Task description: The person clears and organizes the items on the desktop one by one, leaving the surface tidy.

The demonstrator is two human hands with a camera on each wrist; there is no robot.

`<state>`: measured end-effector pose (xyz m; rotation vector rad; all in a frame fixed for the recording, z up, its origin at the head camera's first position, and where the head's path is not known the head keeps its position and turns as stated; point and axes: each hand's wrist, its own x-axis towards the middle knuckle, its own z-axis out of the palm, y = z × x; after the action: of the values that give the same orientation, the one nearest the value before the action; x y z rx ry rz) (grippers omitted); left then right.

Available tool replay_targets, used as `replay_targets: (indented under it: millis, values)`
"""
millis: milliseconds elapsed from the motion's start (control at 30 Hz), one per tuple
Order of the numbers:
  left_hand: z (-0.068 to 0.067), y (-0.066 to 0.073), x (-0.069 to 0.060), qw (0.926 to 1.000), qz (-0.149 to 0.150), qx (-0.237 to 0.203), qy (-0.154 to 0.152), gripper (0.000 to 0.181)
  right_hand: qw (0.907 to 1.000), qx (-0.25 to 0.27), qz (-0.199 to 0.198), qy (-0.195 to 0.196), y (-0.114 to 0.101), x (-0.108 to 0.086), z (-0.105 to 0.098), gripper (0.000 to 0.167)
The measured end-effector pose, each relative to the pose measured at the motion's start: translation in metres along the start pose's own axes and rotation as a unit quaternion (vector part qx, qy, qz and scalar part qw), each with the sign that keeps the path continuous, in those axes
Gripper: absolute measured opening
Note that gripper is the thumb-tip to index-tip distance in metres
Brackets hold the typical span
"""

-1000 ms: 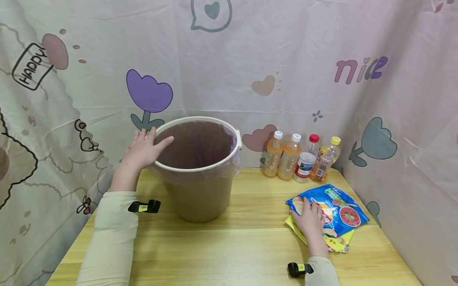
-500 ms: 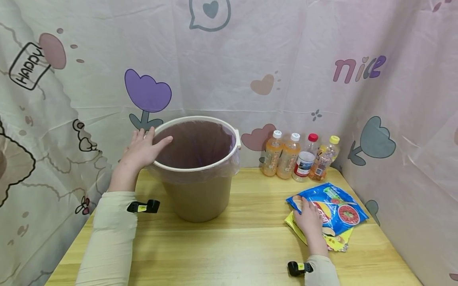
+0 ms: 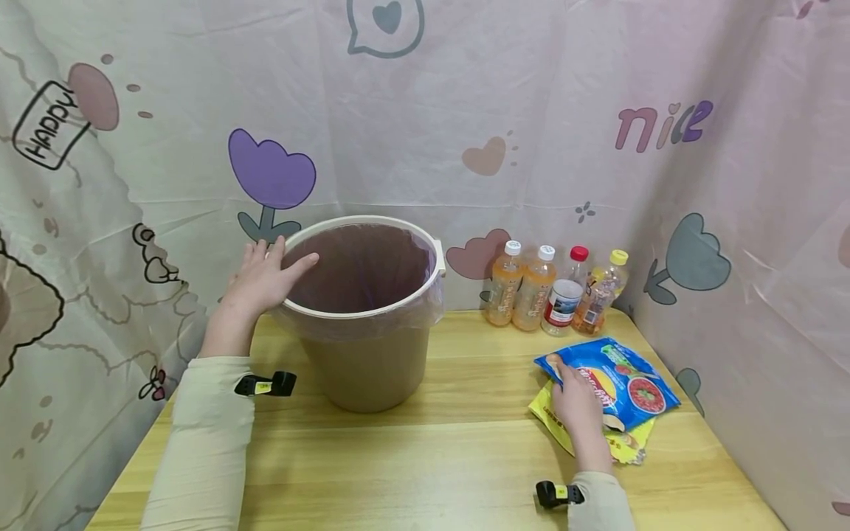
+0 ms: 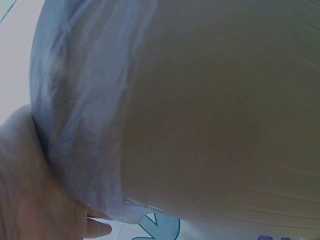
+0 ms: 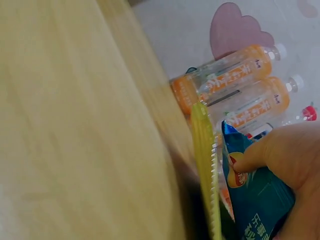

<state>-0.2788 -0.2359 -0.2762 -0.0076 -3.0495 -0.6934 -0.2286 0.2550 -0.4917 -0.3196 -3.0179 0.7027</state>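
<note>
In the head view, the left hand (image 3: pixel 260 284) rests with spread, fairly straight fingers on the left rim of a brown bin (image 3: pixel 368 369), which has a clear liner folded over its edge. The left wrist view shows that hand (image 4: pixel 37 185) against the liner (image 4: pixel 95 105). At the right, the right hand (image 3: pixel 576 398) pinches the left corner of a blue snack packet (image 3: pixel 634 387). A yellow packet (image 3: pixel 547 419) lies partly beneath the blue one. In the right wrist view the thumb presses on the blue packet (image 5: pixel 260 200), beside the yellow packet's edge (image 5: pixel 205 150).
Several clear bottles stand in a row by the back curtain, right of the bin: two with white caps (image 3: pixel 505 287) (image 3: pixel 533 295), one red-capped (image 3: pixel 564 299), one yellow-capped (image 3: pixel 600 295). The wooden table (image 3: pixel 398 472) meets a printed curtain (image 3: pixel 398 110) behind and at the sides.
The right hand's fingers have closed from lying spread on the blue packet to pinching its corner, and the packet has shifted slightly. The left hand stays at the rim.
</note>
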Motion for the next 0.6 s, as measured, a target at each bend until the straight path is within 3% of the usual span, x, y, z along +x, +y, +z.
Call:
replay_targets:
  millis: [600]
  values:
    - [0.000, 0.001, -0.002, 1.0000, 0.002, -0.004, 0.002, 0.102, 0.9961, -0.011, -0.022, 0.085, -0.013, -0.008, -0.022, 0.056]
